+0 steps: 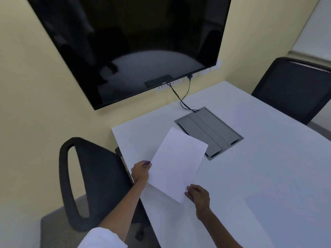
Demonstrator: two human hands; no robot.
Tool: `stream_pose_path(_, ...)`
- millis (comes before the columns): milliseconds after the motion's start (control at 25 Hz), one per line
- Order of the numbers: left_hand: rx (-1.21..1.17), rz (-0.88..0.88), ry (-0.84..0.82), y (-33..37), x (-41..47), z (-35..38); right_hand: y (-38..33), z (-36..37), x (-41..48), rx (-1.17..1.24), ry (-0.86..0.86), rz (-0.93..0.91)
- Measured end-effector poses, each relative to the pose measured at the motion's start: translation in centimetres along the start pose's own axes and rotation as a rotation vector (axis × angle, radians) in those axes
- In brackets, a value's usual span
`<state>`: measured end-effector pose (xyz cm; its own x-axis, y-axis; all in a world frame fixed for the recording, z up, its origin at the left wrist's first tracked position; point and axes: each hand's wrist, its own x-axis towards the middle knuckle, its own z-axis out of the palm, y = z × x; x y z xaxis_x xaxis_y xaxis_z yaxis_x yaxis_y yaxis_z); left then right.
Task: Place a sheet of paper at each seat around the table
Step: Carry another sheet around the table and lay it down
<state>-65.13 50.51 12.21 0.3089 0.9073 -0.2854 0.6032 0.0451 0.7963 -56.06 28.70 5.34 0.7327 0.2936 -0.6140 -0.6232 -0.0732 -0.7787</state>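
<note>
A white sheet of paper (177,163) hangs just above the near-left part of the white table (259,167), tilted with one corner over the grey cable box. My left hand (141,171) pinches its left edge. My right hand (198,194) grips its lower right corner. A black mesh chair (93,178) stands at the table's left side, right beside my left arm. A second black chair (293,88) stands at the far right side. I cannot tell whether one sheet or more is held.
A grey cable box (211,130) is set into the tabletop, with black cables running up to wall sockets. A large dark screen (129,45) hangs on the cream wall behind the table's end. The table's left edge runs close to the left chair.
</note>
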Motion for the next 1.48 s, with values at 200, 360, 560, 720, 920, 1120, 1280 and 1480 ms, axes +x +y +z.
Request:
stream_pose_path(200, 0.147, 0.056, -0.112, -0.2, 10.3, 1.4, 1.7, 6.7, 4.7, 0.04, 0.107, 0.098)
stream_pose_path(360, 0.242, 0.104, -0.192, -0.2, 16.9, 3.9, 2.3, 10.5, 8.2, 0.075, 0.19, 0.152)
stream_pose_path(560, 0.337, 0.14, -0.247, -0.6, 23.1, 6.6, 2.8, 13.5, 11.8, 0.101, 0.247, 0.202)
stream_pose_path(720, 0.366, 0.165, -0.295, -1.6, 26.8, 8.8, 3.3, 14.9, 14.5, 0.091, 0.298, 0.239)
stream_pose_path(920, 0.368, 0.137, -0.302, -2.2, 28.4, 10.6, 3.6, 15.7, 15.2, 0.065, 0.356, 0.283)
stream_pose_path(1120, 0.417, 0.13, -0.285, -2.2, 29.4, 11.4, 3.5, 16.1, 15.3, 0.04, 0.387, 0.28)
stream_pose_path(1280, 0.417, 0.116, -0.292, -2.4, 29.8, 11.4, 3.6, 16.4, 15.3, 0.04, 0.4, 0.279)
stream_pose_path(1480, 0.419, 0.126, -0.306, -2.4, 30.3, 11.3, 3.5, 16.8, 15.3, 0.029, 0.412, 0.279)
